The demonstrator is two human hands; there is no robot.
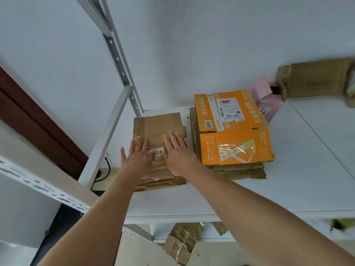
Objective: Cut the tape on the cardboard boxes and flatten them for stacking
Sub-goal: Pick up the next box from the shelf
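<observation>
both hands lie flat on a stack of flattened brown cardboard boxes (pixel 157 129) that sits at the left end of a white shelf board (pixel 307 150), close to the grey perforated upright (pixel 123 73) of the rack. the left hand (pixel 137 156) has its fingers straight and spread, palm down on the top sheet, thumb sticking out past the stack's left edge. the right hand (pixel 177 152) is likewise stretched out flat with fingers together, pressing on the same sheet; neither hand grips anything. between the two hands a white label (pixel 158 153) on the top sheet shows, partly covered.

just right of that stack, on the same shelf board, lies a second pile of flattened boxes topped by an orange printed carton (pixel 236 131) with a shipping label and a patch of clear tape. behind the orange carton, against the wall, stands a small pink box (pixel 269 104) with an open flap, and beyond it a brown cardboard box (pixel 315 81) leans at the wall. below the shelf board, more taped brown cardboard (pixel 184 240) shows on a lower level.
</observation>
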